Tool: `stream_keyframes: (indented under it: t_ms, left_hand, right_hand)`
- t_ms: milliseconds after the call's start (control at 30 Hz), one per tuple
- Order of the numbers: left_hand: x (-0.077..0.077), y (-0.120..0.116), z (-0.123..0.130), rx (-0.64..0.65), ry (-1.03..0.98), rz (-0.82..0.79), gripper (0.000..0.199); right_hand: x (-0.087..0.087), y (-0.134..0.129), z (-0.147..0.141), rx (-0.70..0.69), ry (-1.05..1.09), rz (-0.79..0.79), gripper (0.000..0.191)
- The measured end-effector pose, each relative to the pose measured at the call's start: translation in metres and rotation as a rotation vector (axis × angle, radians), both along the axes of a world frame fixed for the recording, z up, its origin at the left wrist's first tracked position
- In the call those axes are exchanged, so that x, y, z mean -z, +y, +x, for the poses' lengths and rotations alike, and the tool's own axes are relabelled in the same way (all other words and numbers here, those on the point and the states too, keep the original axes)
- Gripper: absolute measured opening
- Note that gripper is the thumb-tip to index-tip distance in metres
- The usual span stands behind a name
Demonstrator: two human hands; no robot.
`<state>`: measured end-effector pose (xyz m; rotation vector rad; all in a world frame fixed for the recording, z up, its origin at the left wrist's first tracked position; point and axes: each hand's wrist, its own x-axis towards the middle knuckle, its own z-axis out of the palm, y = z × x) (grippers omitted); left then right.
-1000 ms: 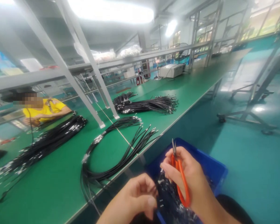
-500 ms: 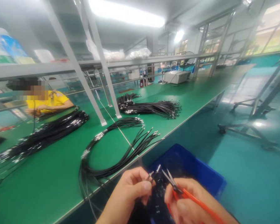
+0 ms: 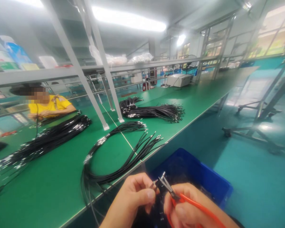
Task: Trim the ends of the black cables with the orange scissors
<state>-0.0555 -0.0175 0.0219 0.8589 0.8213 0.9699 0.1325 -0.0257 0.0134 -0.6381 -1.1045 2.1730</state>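
My left hand (image 3: 140, 194) pinches the end of a thin dark cable, its small metal tip (image 3: 154, 183) poking out between thumb and forefinger. In my right hand (image 3: 185, 202) are scissors with orange handles (image 3: 199, 207); their narrow blades (image 3: 166, 184) point up and left, slightly parted, close to the cable tip. Behind the blades shows another bright metal end (image 3: 163, 174). On the green table (image 3: 109, 158) a curved bundle of black cables (image 3: 118, 172) with silver ends lies left of my hands.
Below my hands stands a blue bin (image 3: 213, 177) with dark contents. More black cable bundles (image 3: 156, 111) lie on the table. Metal posts (image 3: 105, 63) carry a shelf (image 3: 33, 75). A person in yellow (image 3: 59, 104) sits across at the left. A wheeled frame (image 3: 254, 136) is at the right.
My right hand has moved a little left, bringing the scissors nearer to my left hand. The gap between the blades has narrowed. My left hand still pinches the cable.
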Motion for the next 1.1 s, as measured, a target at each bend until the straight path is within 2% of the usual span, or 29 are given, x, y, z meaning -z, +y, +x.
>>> stream_keyframes:
  t_ms: [100,200,300,367,433,500,567,600,667,700,767,900,1000,1100]
  left_hand:
    - [0.0,0.0,0.0,0.008,0.004,0.006,0.023]
    - [0.001,0.002,-0.003,0.012,0.02,0.021,0.023]
    - [0.005,0.004,-0.004,0.008,0.07,0.045,0.023]
    - [0.012,0.005,-0.001,-0.004,0.144,0.084,0.021]
    - [0.02,0.004,0.006,0.002,0.307,0.158,0.015]
    - [0.029,0.002,0.014,0.132,0.566,0.327,0.007]
    - [0.037,0.003,0.018,0.234,0.925,0.54,0.004]
    - [0.041,0.005,0.017,0.215,1.11,0.619,0.005]
    - [0.047,0.016,0.012,0.033,1.419,0.661,0.008]
    - [0.049,0.022,0.007,-0.082,1.522,0.641,0.012]
    - [0.053,0.037,-0.003,-0.214,1.627,0.602,0.018]
    - [0.057,0.055,-0.019,-0.343,1.705,0.558,0.016]
    - [0.054,0.06,-0.029,-0.354,1.661,0.534,0.017]
    - [0.045,0.063,-0.038,-0.345,1.552,0.49,0.017]
  right_hand:
    - [-0.003,0.001,0.001,0.003,-0.065,0.015,0.042]
    - [-0.006,0.0,0.0,0.023,-0.219,0.071,0.042]
    - [-0.01,-0.003,0.0,0.098,-0.309,0.158,0.046]
    - [-0.013,-0.004,0.003,0.148,-0.332,0.159,0.049]
    - [-0.016,-0.004,0.009,0.229,-0.354,0.109,0.051]
    - [-0.019,-0.003,0.016,0.387,-0.351,0.091,0.051]
    - [-0.022,0.0,0.021,0.554,-0.348,0.098,0.048]
    - [-0.022,0.001,0.023,0.614,-0.357,0.094,0.045]
    - [-0.023,0.002,0.023,0.679,-0.376,0.061,0.04]
    - [-0.023,0.001,0.022,0.699,-0.372,0.047,0.037]
    - [-0.023,0.0,0.018,0.734,-0.347,0.035,0.034]
    - [-0.018,0.002,0.016,0.748,-0.346,0.012,0.027]
    - [-0.009,0.011,0.022,0.716,-0.352,0.031,0.029]
    - [0.001,0.021,0.028,0.68,-0.359,0.072,0.031]
